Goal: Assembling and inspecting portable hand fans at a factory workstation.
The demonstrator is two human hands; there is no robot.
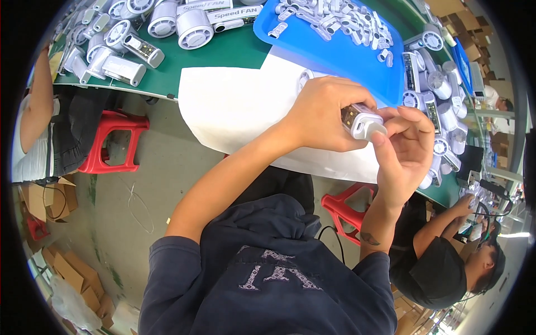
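Observation:
My left hand [326,114] is closed round a handheld fan, whose white handle end [362,120] points right with a dark window showing on its side. The fan's head is mostly hidden behind my left hand; a bit of its round grille [305,79] shows beyond the knuckles. My right hand [412,148] pinches at a small pale end cap [373,129], thumb on its near side and fingers curled behind. The cap touches the handle end; whether it is fully seated I cannot tell. White sheeting [223,106] lies beneath both hands.
A blue tray [346,61] with many small white parts stands beyond my hands. Fans crowd the green table at far left [125,70] and right [441,84]. Red stools [114,139] stand below. A person in black [438,268] works at right; another person's arm [40,100] shows left.

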